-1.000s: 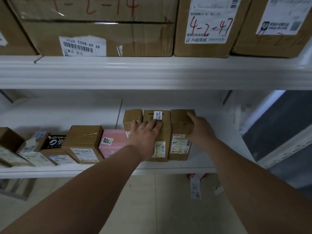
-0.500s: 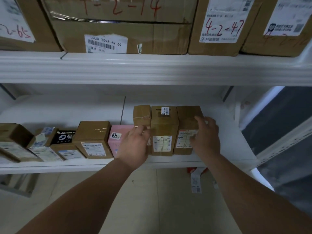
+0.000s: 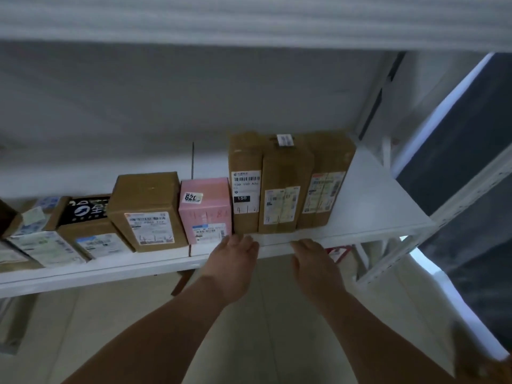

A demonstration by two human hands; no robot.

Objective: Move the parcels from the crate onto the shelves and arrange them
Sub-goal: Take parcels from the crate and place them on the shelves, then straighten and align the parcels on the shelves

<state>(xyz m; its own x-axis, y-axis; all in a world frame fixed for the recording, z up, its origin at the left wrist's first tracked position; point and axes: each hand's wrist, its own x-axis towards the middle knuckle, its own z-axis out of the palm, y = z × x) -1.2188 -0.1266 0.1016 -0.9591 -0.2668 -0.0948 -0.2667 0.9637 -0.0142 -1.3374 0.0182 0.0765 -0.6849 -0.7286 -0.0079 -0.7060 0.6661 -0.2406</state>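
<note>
Three tall brown parcels stand side by side on the white shelf (image 3: 371,206): a left one (image 3: 245,184), a middle one (image 3: 285,187) and a right one (image 3: 325,181), all with labels facing me. My left hand (image 3: 230,261) hovers at the shelf's front edge below the left parcel, fingers relaxed, holding nothing. My right hand (image 3: 313,261) hangs just below the edge under the middle and right parcels, also holding nothing. Neither hand touches a parcel. The crate is out of view.
A pink parcel (image 3: 205,209), a brown box (image 3: 148,209), a black-topped box (image 3: 86,212) and more labelled parcels line the shelf to the left. The upper shelf's edge (image 3: 249,20) spans the top. Right of the shelf's upright lies a dark surface (image 3: 465,151).
Both hands have let go of the tall parcels and drawn back to the shelf's front edge. The view has tilted downward, so the upper shelf's boxes are out of sight.
</note>
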